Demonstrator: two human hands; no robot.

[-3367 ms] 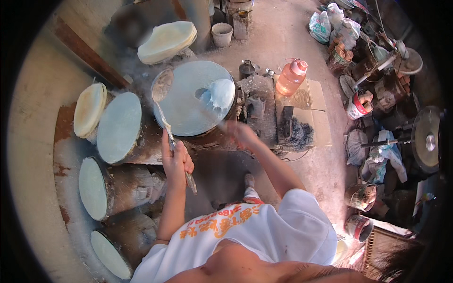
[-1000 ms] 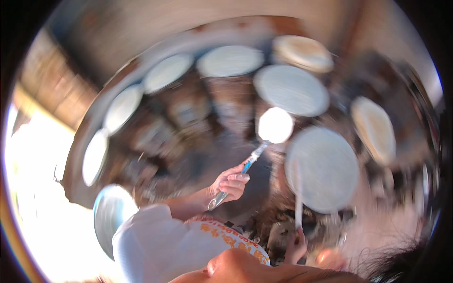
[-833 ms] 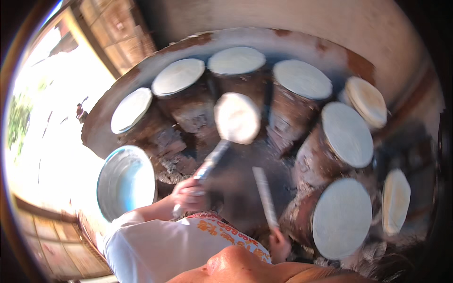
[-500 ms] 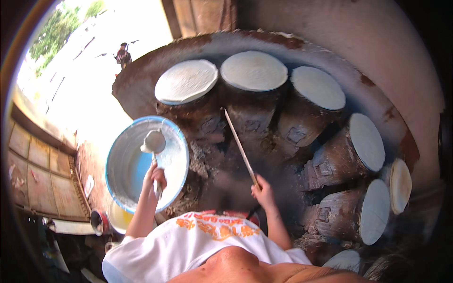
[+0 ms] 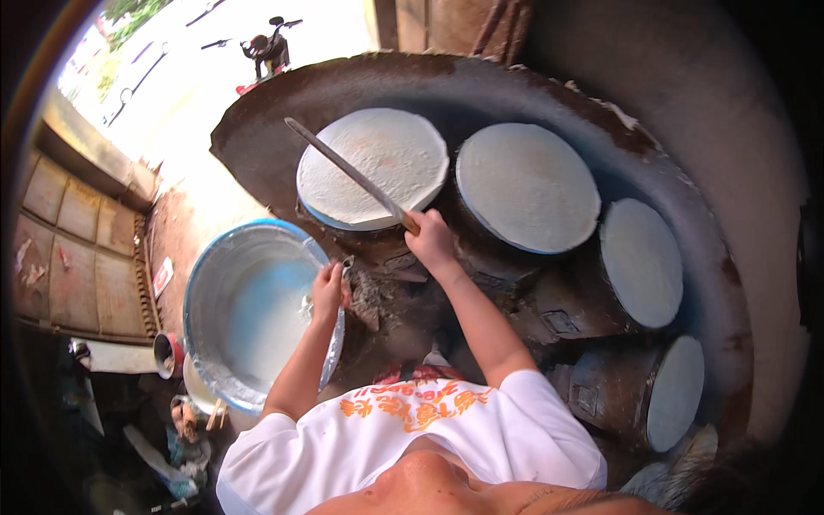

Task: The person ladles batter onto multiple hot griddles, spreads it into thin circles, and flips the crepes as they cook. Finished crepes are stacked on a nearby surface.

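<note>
My right hand grips a long flat stick slanting up-left over a round drum top coated in bumpy white batter. My left hand, at the right rim of a wide blue tub with white liquid smeared inside, is closed on a metal ladle handle; the ladle's head is mostly hidden behind the hand and forearm. A second white-coated top lies just right of the first.
More upright drums with pale tops curve round to the right inside a dark raised surround. A bright doorway with a parked two-wheeler is at upper left. A panelled metal door, small buckets and clutter sit at left.
The view has swung round from the right-hand drums toward the doorway. My right hand has lifted the stick over the left drum top; my left hand has shifted right, and the ladle head is now mostly hidden.
</note>
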